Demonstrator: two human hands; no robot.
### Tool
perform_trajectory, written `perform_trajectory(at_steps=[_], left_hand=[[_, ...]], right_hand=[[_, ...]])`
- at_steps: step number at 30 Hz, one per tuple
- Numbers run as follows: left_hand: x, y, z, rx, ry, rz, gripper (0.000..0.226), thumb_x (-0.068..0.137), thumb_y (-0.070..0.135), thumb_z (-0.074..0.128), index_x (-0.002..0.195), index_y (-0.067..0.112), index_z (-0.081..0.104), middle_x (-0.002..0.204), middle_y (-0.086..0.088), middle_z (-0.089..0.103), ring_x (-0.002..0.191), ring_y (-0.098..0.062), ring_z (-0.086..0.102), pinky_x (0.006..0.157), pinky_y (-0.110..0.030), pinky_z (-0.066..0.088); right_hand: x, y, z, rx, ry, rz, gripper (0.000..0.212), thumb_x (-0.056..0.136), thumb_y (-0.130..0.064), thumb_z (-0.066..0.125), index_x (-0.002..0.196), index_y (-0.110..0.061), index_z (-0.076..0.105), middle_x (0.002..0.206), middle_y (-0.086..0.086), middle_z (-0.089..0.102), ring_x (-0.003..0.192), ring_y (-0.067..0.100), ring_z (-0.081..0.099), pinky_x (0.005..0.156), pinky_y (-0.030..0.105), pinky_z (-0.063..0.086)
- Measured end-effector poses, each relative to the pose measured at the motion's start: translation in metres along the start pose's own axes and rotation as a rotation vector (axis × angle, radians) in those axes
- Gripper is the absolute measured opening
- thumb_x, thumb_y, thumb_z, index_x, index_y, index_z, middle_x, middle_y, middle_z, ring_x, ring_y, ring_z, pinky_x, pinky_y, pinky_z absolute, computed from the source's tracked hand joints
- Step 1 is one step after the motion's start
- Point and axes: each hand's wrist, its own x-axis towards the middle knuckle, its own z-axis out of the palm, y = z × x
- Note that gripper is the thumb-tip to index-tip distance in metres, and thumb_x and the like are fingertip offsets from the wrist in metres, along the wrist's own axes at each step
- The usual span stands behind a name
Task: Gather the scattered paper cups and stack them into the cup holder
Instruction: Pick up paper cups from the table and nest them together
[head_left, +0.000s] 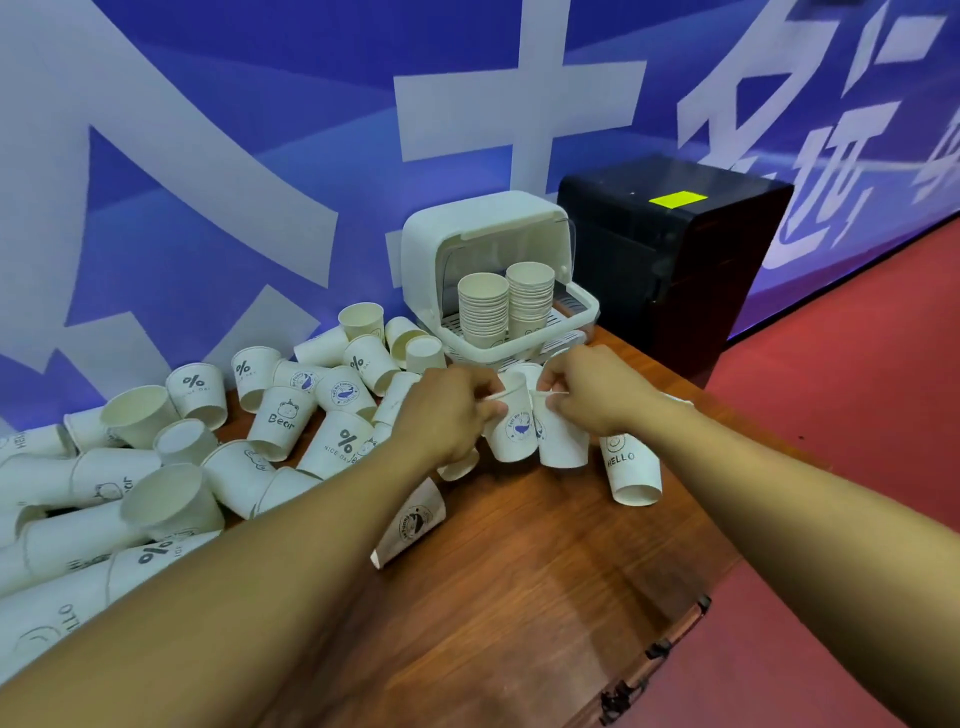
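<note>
Both hands are closed on cups: our left hand (447, 410) pinches the rim of a whale-print cup (511, 434) and our right hand (587, 395) pinches the rim of a second cup (563, 444). The two cups are held mouths up, side by side and touching, just in front of the cup holder (431, 244). Inside the cup holder, under its raised lid, a left stack (483, 312) and a slightly taller right stack (530, 301) already stand together, so we judge a fair part of the work done. Much more is left. To the left of the cup holder a big heap of loose cups (208, 441) sprawls along the wall, a few upright, most tipped over. In front of the cup holder and a little right, a HELLO cup (631, 467) lies on its side on the wooden table (519, 597), and another printed cup (410, 519) lies nearer us, beside our left forearm. We judge the step in hand to be nesting the two held cups; whether one has entered the other we cannot tell
</note>
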Motion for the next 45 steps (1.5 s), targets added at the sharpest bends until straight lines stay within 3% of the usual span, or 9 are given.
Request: perform_trajectory(at_steps=[8,11,15,20,25,29,34,38,45], left_hand=[[0.047,0.018,-0.062,0.106,0.401,0.084,0.021,0.089,0.046,0.062,0.100,0.031,0.073,0.100,0.007,0.074,0.095,-0.022,0.065,0.077,-0.033,0.050],[0.074,0.023,-0.072,0.161,0.458,0.139,0.024,0.092,0.046,0.059,0.104,0.031,0.073,0.105,0.006,0.072,0.098,-0.025,0.064,0.077,-0.035,0.050],[0.110,0.022,-0.069,0.245,0.467,0.211,0.022,0.094,0.038,0.057,0.107,0.030,0.073,0.104,0.001,0.070,0.098,-0.028,0.061,0.070,-0.033,0.043],[0.142,0.006,-0.054,0.322,0.434,0.243,0.021,0.095,0.035,0.054,0.104,0.030,0.072,0.101,0.001,0.068,0.094,-0.029,0.058,0.068,-0.035,0.042],[0.160,-0.015,-0.043,0.342,0.385,0.276,0.020,0.093,0.030,0.056,0.103,0.027,0.073,0.103,-0.002,0.070,0.093,-0.032,0.061,0.075,-0.042,0.050],[0.169,-0.029,-0.032,0.330,0.338,0.253,0.019,0.092,0.028,0.060,0.104,0.029,0.074,0.100,-0.003,0.073,0.091,-0.031,0.062,0.071,-0.037,0.050],[0.173,-0.041,-0.013,0.365,0.251,0.226,0.031,0.090,0.011,0.054,0.106,0.029,0.073,0.100,-0.007,0.071,0.086,-0.036,0.060,0.066,-0.034,0.047],[0.173,-0.046,-0.004,0.400,0.245,0.214,0.045,0.091,0.003,0.050,0.122,0.031,0.068,0.115,-0.011,0.070,0.099,-0.040,0.062,0.078,-0.040,0.052],[0.170,-0.053,0.004,0.445,0.218,0.251,0.058,0.083,-0.008,0.049,0.130,0.023,0.063,0.122,-0.014,0.066,0.108,-0.037,0.060,0.087,-0.043,0.053]], right_hand=[[0.045,-0.009,-0.072,0.017,0.480,-0.039,0.017,0.084,-0.023,0.062,0.096,-0.019,0.072,0.096,0.008,0.072,0.091,0.029,0.064,0.079,0.038,0.054],[0.070,-0.006,-0.089,0.052,0.627,-0.065,0.016,0.082,-0.028,0.064,0.094,-0.021,0.073,0.094,0.006,0.071,0.086,0.029,0.063,0.077,0.039,0.053],[0.107,0.001,-0.093,0.077,0.703,-0.102,0.017,0.084,-0.026,0.065,0.097,-0.019,0.074,0.096,0.006,0.070,0.088,0.030,0.062,0.079,0.042,0.053],[0.143,0.015,-0.076,0.014,0.655,-0.096,0.018,0.088,-0.023,0.066,0.103,-0.017,0.074,0.104,0.007,0.070,0.092,0.028,0.064,0.083,0.038,0.054],[0.161,0.030,-0.053,-0.013,0.609,-0.094,0.017,0.089,-0.021,0.066,0.103,-0.016,0.074,0.103,0.007,0.070,0.090,0.025,0.064,0.084,0.038,0.055],[0.169,0.039,-0.035,-0.012,0.553,-0.077,0.016,0.089,-0.021,0.065,0.101,-0.019,0.074,0.101,0.008,0.071,0.090,0.027,0.065,0.082,0.044,0.056],[0.173,0.045,-0.014,-0.040,0.445,-0.043,0.023,0.094,-0.023,0.058,0.111,-0.023,0.074,0.108,0.009,0.072,0.095,0.032,0.066,0.088,0.047,0.055],[0.173,0.050,-0.003,-0.068,0.397,-0.102,0.026,0.095,-0.019,0.054,0.112,-0.023,0.073,0.107,0.007,0.070,0.094,0.034,0.064,0.085,0.049,0.054],[0.178,0.054,0.011,-0.110,0.411,-0.115,0.035,0.095,-0.012,0.048,0.121,-0.023,0.069,0.109,0.006,0.067,0.093,0.032,0.063,0.081,0.048,0.054]])
